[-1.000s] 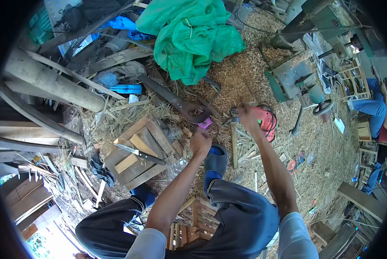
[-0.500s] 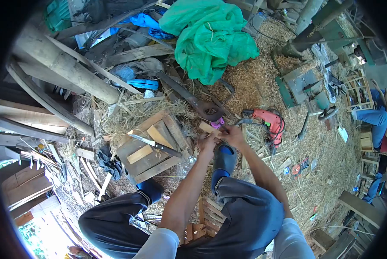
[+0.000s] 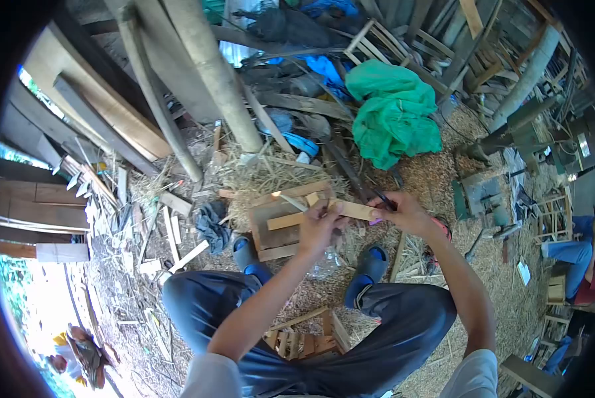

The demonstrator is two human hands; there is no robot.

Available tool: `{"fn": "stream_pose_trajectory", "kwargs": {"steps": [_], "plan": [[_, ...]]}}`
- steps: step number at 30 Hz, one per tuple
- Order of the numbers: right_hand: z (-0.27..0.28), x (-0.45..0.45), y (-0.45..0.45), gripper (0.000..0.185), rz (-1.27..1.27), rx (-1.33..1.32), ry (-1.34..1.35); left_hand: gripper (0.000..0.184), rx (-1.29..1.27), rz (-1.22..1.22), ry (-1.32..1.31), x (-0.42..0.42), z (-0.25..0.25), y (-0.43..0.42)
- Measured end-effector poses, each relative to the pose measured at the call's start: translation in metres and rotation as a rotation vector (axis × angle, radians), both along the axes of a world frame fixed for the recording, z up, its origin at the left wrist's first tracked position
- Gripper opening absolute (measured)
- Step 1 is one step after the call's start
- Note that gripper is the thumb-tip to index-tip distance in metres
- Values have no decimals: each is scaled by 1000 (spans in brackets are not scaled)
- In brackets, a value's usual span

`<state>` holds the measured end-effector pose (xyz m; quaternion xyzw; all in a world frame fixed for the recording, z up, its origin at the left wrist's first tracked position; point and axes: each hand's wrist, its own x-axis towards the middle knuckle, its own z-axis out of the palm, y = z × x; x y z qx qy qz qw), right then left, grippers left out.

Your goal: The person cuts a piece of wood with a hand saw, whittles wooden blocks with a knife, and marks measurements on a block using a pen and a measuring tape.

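Note:
My left hand [image 3: 320, 229] is closed round the left end of a short flat wooden strip [image 3: 356, 210]. At the strip's right end is my right hand [image 3: 407, 213], its fingers closed round a thin dark tool too small to name, which points up and left. Below and behind the left hand lies a wooden board [image 3: 281, 239] with a loose wood piece [image 3: 285, 221] on it. A knife blade [image 3: 293, 202] shows over the board, its handle hidden behind my left hand. Something purple [image 3: 377, 221] peeks out under the strip.
A green plastic sheet [image 3: 397, 119] is heaped beyond the hands. A red power tool [image 3: 443, 229] lies right of my right hand. A slatted wooden item [image 3: 304, 341] sits between my legs. A person in blue trousers [image 3: 569, 252] sits far right; another person [image 3: 78, 358] is lower left.
The view has swung left. Both hands came together on the wooden strip, then lifted it, and the dark tool now shows in the right hand.

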<state>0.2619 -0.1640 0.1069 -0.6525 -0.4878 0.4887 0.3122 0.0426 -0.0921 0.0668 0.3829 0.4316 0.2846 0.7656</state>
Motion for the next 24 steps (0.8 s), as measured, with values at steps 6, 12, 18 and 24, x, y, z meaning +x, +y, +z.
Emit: {"fn": "stream_pose_trajectory", "kwargs": {"steps": [6, 12, 18, 24], "plan": [[9, -99, 25, 28, 83, 37, -465, 31, 88, 160, 104, -130, 18, 49], [-43, -134, 35, 34, 158, -53, -827, 30, 537, 85, 639, -163, -56, 88], [-72, -141, 42, 33, 231, -120, -891, 23, 435, 89, 628, -173, -76, 93], [-51, -140, 55, 26, 171, -149, -759, 26, 742, 138, 676, -169, -99, 91]]}}
